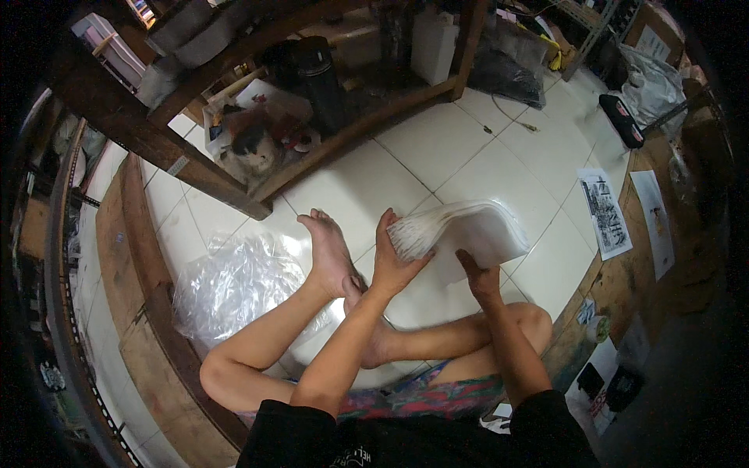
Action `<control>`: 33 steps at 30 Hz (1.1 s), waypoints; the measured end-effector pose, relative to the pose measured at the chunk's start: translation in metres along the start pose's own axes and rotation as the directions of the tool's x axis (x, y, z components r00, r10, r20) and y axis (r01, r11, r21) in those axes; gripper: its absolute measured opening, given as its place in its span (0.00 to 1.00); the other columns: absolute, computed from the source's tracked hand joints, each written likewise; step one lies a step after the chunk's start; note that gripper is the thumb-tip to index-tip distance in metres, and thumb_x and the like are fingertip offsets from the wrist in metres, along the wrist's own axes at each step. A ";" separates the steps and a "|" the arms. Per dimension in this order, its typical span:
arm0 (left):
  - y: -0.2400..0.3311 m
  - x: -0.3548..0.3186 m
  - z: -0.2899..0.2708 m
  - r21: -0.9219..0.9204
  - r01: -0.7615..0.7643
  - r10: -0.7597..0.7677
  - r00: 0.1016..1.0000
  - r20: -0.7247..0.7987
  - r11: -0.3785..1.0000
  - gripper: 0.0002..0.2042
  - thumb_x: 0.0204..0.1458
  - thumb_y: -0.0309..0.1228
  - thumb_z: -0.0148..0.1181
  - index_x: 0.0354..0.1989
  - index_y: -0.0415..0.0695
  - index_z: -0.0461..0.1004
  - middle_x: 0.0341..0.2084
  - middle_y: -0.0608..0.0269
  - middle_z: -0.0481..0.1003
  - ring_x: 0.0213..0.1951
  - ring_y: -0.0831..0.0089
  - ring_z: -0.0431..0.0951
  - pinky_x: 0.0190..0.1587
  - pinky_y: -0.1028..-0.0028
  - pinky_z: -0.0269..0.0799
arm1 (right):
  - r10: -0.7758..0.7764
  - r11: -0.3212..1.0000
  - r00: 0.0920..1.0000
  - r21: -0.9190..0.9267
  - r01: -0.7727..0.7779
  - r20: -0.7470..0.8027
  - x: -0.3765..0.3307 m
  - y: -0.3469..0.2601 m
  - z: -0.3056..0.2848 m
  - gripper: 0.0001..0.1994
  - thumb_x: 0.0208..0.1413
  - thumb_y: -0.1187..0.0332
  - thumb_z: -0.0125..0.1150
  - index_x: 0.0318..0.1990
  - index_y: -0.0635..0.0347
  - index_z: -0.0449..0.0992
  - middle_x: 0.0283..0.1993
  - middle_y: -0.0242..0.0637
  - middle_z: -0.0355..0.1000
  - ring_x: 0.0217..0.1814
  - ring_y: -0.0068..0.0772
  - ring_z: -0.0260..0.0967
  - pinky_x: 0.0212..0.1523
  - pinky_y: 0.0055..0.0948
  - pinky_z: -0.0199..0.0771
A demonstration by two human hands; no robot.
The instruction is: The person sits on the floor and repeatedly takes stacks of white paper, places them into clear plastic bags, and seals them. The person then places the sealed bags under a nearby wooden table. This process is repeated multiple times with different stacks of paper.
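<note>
The stack of sheets [460,230] stands on the tiled floor [484,156] in front of the seated person, with the left hand [392,261] at its left end and the right hand [480,277] under its near side. Left of the hands lie the crossed legs, one foot [328,249] just beside the left hand, and a plastic bag [234,285] lies farther left on the floor. Behind the stack a shelf [343,132] holds a flask [320,78], and two printed sheets [607,210] lie to the right.
</note>
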State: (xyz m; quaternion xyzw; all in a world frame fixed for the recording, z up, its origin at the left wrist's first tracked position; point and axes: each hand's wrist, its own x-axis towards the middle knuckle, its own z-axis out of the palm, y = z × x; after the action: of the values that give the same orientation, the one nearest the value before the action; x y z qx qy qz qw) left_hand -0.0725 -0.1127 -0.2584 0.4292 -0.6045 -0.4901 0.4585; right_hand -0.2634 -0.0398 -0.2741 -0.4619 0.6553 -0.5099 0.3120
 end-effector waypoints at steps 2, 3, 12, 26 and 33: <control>-0.021 0.006 -0.004 0.112 -0.090 0.092 0.996 -0.012 0.990 0.43 0.36 0.29 0.72 0.62 0.37 0.52 0.53 0.46 0.63 0.53 0.57 0.68 0.56 0.66 0.65 | -0.011 1.000 0.999 0.017 0.012 -0.030 0.005 0.007 0.004 0.16 0.54 0.68 0.64 0.48 0.66 0.72 0.46 0.42 0.74 0.48 0.34 0.70 0.49 0.33 0.69; -0.029 0.008 -0.005 0.168 -0.130 0.135 0.991 -0.016 0.977 0.39 0.37 0.28 0.71 0.60 0.36 0.56 0.51 0.46 0.66 0.52 0.57 0.70 0.55 0.66 0.67 | 0.013 0.999 0.999 0.038 -0.011 -0.045 0.005 0.005 0.010 0.16 0.54 0.69 0.64 0.48 0.66 0.72 0.45 0.43 0.74 0.47 0.35 0.70 0.49 0.33 0.69; 0.006 0.005 0.008 0.111 0.021 0.011 0.962 -0.274 0.994 0.25 0.42 0.29 0.66 0.49 0.32 0.66 0.39 0.46 0.75 0.42 0.55 0.77 0.46 0.66 0.70 | -0.060 0.996 0.953 0.043 0.076 -0.296 0.008 -0.014 0.038 0.16 0.56 0.66 0.62 0.47 0.67 0.73 0.47 0.47 0.74 0.49 0.42 0.71 0.52 0.36 0.67; -0.019 0.008 -0.009 0.069 -0.002 0.002 1.000 -0.007 0.998 0.37 0.38 0.31 0.72 0.57 0.34 0.58 0.46 0.50 0.72 0.49 0.61 0.73 0.52 0.68 0.68 | -0.093 0.979 0.993 -0.187 0.077 -0.076 0.008 0.018 0.036 0.16 0.56 0.66 0.61 0.49 0.66 0.73 0.48 0.48 0.73 0.50 0.45 0.69 0.53 0.38 0.66; -0.020 0.004 -0.003 0.313 -0.136 0.184 0.974 -0.129 0.940 0.30 0.39 0.25 0.67 0.54 0.37 0.63 0.42 0.50 0.74 0.43 0.61 0.76 0.48 0.70 0.70 | -0.023 0.999 0.960 0.038 0.035 -0.279 0.009 -0.013 0.048 0.12 0.57 0.68 0.60 0.44 0.67 0.74 0.41 0.43 0.74 0.44 0.38 0.69 0.48 0.34 0.68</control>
State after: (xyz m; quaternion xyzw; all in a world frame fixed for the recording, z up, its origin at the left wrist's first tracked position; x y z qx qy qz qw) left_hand -0.0689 -0.1202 -0.2769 0.4805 -0.6674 -0.3179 0.4719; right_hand -0.2205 -0.0668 -0.2752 -0.3883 0.6748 -0.5882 0.2189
